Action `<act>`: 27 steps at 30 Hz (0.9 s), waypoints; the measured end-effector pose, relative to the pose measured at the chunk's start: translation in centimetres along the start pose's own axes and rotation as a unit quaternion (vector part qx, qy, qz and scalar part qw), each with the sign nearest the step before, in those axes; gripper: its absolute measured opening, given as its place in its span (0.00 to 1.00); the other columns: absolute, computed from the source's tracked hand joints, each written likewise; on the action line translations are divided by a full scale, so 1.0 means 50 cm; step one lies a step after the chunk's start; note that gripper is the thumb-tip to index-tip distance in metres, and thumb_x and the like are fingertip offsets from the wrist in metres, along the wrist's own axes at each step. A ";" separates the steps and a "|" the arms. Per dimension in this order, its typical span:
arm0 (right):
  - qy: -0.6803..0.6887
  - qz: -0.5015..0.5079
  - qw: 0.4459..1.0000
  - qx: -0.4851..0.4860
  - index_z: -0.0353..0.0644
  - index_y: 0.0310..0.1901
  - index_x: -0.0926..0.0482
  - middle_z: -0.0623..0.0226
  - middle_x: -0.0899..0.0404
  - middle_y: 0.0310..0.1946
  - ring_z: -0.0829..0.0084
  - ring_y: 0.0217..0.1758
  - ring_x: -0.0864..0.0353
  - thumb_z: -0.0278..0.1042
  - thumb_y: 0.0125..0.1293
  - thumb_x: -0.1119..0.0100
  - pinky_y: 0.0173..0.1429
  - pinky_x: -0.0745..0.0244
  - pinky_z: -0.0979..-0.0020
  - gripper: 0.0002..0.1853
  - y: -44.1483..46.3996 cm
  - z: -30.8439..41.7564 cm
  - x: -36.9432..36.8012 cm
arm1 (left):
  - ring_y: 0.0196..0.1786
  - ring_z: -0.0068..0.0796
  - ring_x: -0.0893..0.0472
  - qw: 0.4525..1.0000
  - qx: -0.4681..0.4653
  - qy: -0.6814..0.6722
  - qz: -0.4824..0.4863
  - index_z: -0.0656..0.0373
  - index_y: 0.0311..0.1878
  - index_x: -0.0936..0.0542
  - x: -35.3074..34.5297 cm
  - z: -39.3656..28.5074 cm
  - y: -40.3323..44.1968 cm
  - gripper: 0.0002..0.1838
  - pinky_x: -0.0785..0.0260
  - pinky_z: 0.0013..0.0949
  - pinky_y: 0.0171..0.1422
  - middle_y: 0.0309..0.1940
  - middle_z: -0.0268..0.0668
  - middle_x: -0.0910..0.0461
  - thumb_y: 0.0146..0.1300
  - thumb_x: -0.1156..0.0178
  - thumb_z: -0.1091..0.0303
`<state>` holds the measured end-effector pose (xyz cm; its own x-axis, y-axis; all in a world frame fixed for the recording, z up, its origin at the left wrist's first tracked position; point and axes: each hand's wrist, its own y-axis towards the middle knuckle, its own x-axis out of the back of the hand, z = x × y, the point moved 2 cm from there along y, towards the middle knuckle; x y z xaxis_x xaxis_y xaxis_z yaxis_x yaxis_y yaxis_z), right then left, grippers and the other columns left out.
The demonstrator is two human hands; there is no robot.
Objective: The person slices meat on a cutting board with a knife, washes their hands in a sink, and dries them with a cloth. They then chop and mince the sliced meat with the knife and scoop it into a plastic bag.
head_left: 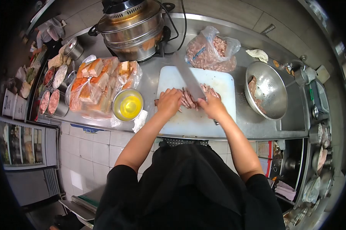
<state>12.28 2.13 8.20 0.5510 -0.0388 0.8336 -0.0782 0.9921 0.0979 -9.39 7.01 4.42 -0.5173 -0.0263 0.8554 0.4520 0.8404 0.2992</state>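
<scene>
A white cutting board (pixel 222 119) lies on the steel counter in front of me. Across its middle runs a row of sliced dark-pink meat (pixel 188 100). My left hand (pixel 170 102) presses on the left part of the meat, fingers curled over it. In my right hand (pixel 213 106) is a large kitchen knife (pixel 191 81), gripped by the handle, its broad blade slanting up and to the left over the meat. More slices lie to the right of the blade. The blade's lower edge and the left fingertips are partly hidden.
Left of the board are a bowl of yellow liquid (pixel 130 105) and bagged orange-brown blocks (pixel 98 82). Behind stand a lidded steel cooker (pixel 132 28) and a bag of chopped meat (pixel 213 50). A steel bowl (pixel 274 90) holds meat on the right. Another person (pixel 48 36) stands far left.
</scene>
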 end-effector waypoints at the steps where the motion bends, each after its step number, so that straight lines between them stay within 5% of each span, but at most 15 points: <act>1: 0.033 0.022 0.996 -0.078 0.43 0.73 0.29 0.45 0.13 0.40 0.46 0.42 0.12 0.47 0.73 0.41 0.52 0.18 0.51 0.31 -0.012 0.007 0.041 | 0.53 0.38 0.22 1.000 -0.009 -0.012 -0.012 0.47 0.45 0.14 -0.001 -0.004 0.001 0.11 0.33 0.47 0.56 0.46 0.31 0.20 0.58 0.33 0.69; 2: 0.034 0.020 0.996 -0.080 0.43 0.73 0.29 0.45 0.13 0.40 0.46 0.42 0.12 0.47 0.73 0.41 0.52 0.18 0.51 0.31 -0.020 0.026 0.079 | 0.53 0.38 0.22 1.000 -0.012 -0.012 -0.009 0.47 0.45 0.14 -0.007 -0.007 0.003 0.11 0.33 0.47 0.56 0.46 0.31 0.20 0.58 0.33 0.69; 4: 0.108 0.119 0.954 -0.252 0.42 0.75 0.32 0.51 0.14 0.32 0.56 0.26 0.13 0.46 0.74 0.41 0.37 0.16 0.57 0.32 -0.036 0.039 0.127 | 0.55 0.40 0.23 0.995 -0.088 -0.036 0.035 0.47 0.46 0.14 -0.021 -0.021 0.015 0.12 0.33 0.48 0.57 0.49 0.34 0.20 0.57 0.32 0.69; 8: 0.145 0.084 0.955 -0.245 0.41 0.72 0.28 0.59 0.17 0.23 0.67 0.15 0.19 0.46 0.75 0.42 0.25 0.21 0.64 0.29 -0.074 -0.009 0.100 | 0.58 0.40 0.23 0.989 -0.135 0.002 0.069 0.46 0.48 0.13 -0.017 -0.041 0.038 0.14 0.33 0.47 0.59 0.51 0.36 0.21 0.57 0.32 0.69; 10: 0.194 0.060 0.943 -0.264 0.40 0.55 0.21 0.67 0.26 0.16 0.73 0.13 0.26 0.44 0.76 0.40 0.20 0.30 0.66 0.17 -0.092 -0.003 0.098 | 0.59 0.40 0.24 0.984 -0.133 0.006 0.119 0.48 0.48 0.13 -0.012 -0.042 0.051 0.14 0.33 0.47 0.60 0.53 0.37 0.21 0.57 0.32 0.69; 17: 0.242 0.055 0.934 -0.258 0.37 0.52 0.22 0.68 0.27 0.15 0.73 0.12 0.27 0.44 0.76 0.40 0.19 0.31 0.66 0.17 -0.094 0.002 0.088 | 0.59 0.38 0.24 0.978 -0.156 0.038 0.134 0.50 0.45 0.14 -0.033 -0.030 0.061 0.13 0.33 0.47 0.61 0.52 0.34 0.21 0.54 0.30 0.68; 20: 0.256 0.045 0.933 -0.249 0.37 0.51 0.22 0.68 0.27 0.15 0.73 0.12 0.27 0.43 0.76 0.40 0.19 0.31 0.66 0.16 -0.088 0.008 0.088 | 0.51 0.40 0.21 0.980 -0.190 0.017 0.057 0.50 0.45 0.15 -0.009 -0.005 0.089 0.12 0.30 0.44 0.53 0.46 0.32 0.20 0.56 0.31 0.68; 24: 0.223 0.099 0.939 -0.242 0.38 0.56 0.21 0.64 0.22 0.19 0.70 0.15 0.22 0.44 0.75 0.41 0.22 0.26 0.65 0.19 -0.089 0.028 0.076 | 0.44 0.40 0.16 0.981 -0.009 -0.168 -0.093 0.57 0.45 0.15 0.107 0.066 0.113 0.08 0.23 0.39 0.49 0.43 0.39 0.17 0.62 0.34 0.72; 27: 0.196 0.136 0.945 -0.223 0.39 0.58 0.21 0.61 0.20 0.20 0.67 0.16 0.20 0.43 0.74 0.42 0.25 0.23 0.62 0.19 -0.081 0.072 0.052 | 0.44 0.37 0.16 0.986 0.011 -0.123 -0.108 0.58 0.45 0.15 0.170 0.081 0.105 0.08 0.23 0.37 0.49 0.43 0.39 0.18 0.62 0.34 0.73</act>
<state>11.05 -2.42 11.92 0.8329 0.1859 0.5212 0.0484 0.9138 -0.4033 -14.39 13.38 11.55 -0.7620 -0.0767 0.6430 0.2972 0.8408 0.4525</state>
